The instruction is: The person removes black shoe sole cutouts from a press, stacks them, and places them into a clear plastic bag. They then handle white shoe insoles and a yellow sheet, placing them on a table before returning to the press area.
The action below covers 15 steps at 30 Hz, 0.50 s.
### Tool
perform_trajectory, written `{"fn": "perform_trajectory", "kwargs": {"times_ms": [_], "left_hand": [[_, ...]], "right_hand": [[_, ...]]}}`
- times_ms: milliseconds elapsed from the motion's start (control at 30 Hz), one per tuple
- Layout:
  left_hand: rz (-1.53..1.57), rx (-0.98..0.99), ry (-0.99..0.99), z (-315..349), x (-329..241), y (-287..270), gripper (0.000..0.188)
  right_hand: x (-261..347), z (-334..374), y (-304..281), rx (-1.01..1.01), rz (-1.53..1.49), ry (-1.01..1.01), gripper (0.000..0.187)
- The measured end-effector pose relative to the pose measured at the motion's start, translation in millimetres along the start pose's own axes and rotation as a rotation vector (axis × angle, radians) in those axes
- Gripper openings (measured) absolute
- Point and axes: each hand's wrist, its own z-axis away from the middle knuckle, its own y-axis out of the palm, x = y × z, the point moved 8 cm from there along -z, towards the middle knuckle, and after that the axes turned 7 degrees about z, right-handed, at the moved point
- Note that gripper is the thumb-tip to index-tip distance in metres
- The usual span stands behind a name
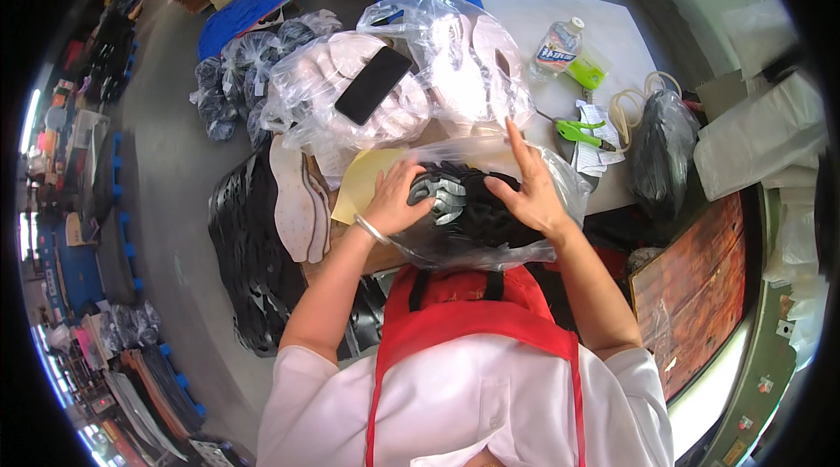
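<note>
A clear plastic bag (pixel 516 250) lies in front of me with dark, curved, sole-shaped pieces (pixel 481 204) inside. Several of them, at the left of the bundle, look grey and shiny. My left hand (pixel 398 198) rests at the bag's left end, fingers apart and slightly bent, its thumb reaching over the grey pieces. At the other end, my right hand (pixel 532 191) is open, index finger stretched forward and thumb over the black pieces. Under the left fingers a yellow sheet (pixel 359 185) sticks out. Pale insole-shaped pieces (pixel 302 204) stand just left of it.
Farther back sit two clear bags of pale pieces (pixel 472 64), with a black phone (pixel 374 86) on top. A bottle (pixel 558 47), green-handled snips (pixel 582 133) and a dark bag (pixel 663 152) are at the right. Black sheets (pixel 249 248) pile up at the left.
</note>
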Motion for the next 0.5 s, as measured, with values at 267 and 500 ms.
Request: {"fn": "perform_trajectory", "kwargs": {"times_ms": [267, 500], "left_hand": [[-0.487, -0.004, -0.270, -6.2, 30.2, -17.9, 0.070], [-0.788, -0.120, 0.159, 27.7, 29.4, -84.0, 0.020]], "right_hand": [[-1.2, 42.4, 44.6, 0.332, 0.732, -0.169, 0.071], [-28.5, 47.5, 42.2, 0.355, 0.819, 0.049, 0.059]]}}
